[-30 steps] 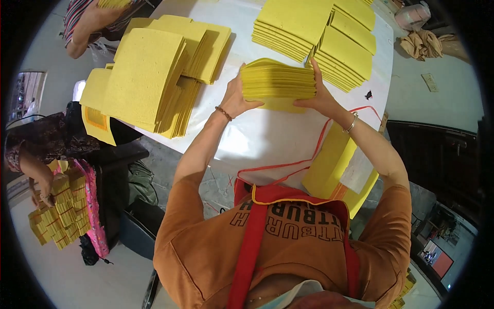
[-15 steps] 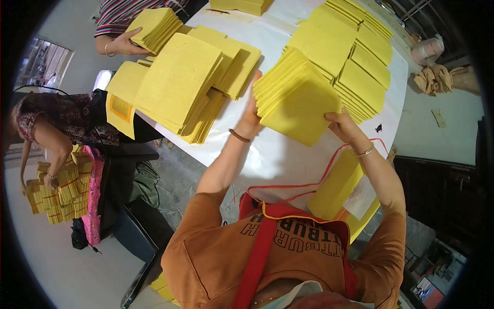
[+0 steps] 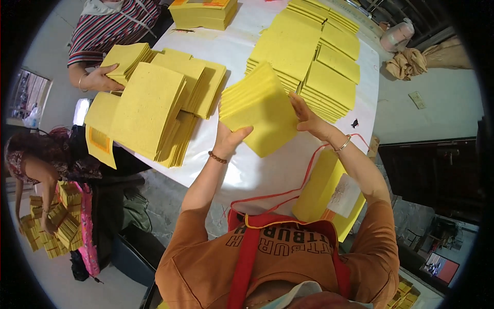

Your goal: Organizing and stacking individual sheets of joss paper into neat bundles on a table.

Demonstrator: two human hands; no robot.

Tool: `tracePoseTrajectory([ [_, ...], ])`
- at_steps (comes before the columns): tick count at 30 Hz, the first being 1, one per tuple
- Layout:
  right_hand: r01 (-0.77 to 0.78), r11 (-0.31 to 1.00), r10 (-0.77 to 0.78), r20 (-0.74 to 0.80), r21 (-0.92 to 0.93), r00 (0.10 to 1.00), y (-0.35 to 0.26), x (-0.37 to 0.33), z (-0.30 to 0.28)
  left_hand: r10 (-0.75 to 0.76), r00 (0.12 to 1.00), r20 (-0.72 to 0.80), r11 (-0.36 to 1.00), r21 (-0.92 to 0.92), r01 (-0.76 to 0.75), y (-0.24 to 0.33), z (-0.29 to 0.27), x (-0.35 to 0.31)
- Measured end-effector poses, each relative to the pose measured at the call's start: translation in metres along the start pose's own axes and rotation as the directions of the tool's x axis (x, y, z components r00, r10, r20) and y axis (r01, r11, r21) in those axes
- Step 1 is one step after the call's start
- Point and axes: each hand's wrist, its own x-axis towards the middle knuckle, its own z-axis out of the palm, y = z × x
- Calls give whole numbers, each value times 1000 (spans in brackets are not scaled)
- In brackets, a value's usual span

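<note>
A fanned stack of yellow paper sheets (image 3: 265, 116) is held above the white table. My left hand (image 3: 231, 140) grips its lower left corner, thumb across the top sheet and fingers hidden underneath. At the stack's right edge is my right hand (image 3: 311, 121), its fingers stretched and the thumb apart; it looks to be touching the edge without gripping it. Just left lies a large pile of yellow paper stacks (image 3: 149, 105). Beyond my right hand, more yellow stacks (image 3: 329, 77) lie in overlapping rows.
Across the table a co-worker's hand (image 3: 100, 78) holds a yellow stack. Another person bends over bundled yellow paper (image 3: 64, 226) at far left. A yellow block (image 3: 203, 15) stands at the back. Near my apron lie red straps (image 3: 309, 175) and yellow paper (image 3: 316, 188) with a white patch.
My right hand has let go of the stack's right corner and its fingers have spread along the edge. My left thumb has come onto the top sheet. The whole view has shifted.
</note>
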Motion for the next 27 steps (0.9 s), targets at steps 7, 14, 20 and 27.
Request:
tracePoseTrajectory([
  [7,-34,947,22,-42,-318,999,-32,12,31,91,984,152,896,420,-148,2,-4,10],
  [14,-113,949,158,135,-295,978,30,25,16,23,985,173,823,556,-117,-59,-28,16],
  [20,-55,962,84,101,-267,991,12,24,25,66,989,136,794,593,-134,-69,-29,10],
  [27,-30,921,89,134,-389,987,34,20,17,56,978,203,700,691,-183,-66,-22,3],
])
